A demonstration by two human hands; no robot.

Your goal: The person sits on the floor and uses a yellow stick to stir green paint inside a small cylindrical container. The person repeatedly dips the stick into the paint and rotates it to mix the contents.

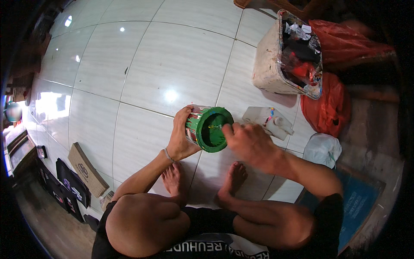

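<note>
My left hand (181, 136) wraps round the side of a tub of green paint (199, 144), tipped so that its mouth faces up and to the right. Thick green paint coats its rim and inner wall, and red and white show on the outside. At the mouth, my right hand (250, 140) is closed, fingertips at the rim. A thin, pale, paint-smeared thing (214, 127) reaches from those fingers into the tub; its kind is unclear. Just beyond my right hand, a whitish translucent container (256, 115) with coloured stains sits on the floor, partly covered by the hand.
A paint-spattered bin (267, 64) full of rubbish stands at the far right. Beside it are red plastic bags (330, 105) and a white bag (322, 149). A blue framed screen (360, 196) lies at right. Cardboard (86, 168) and black printed pieces (71, 183) lie at left.
</note>
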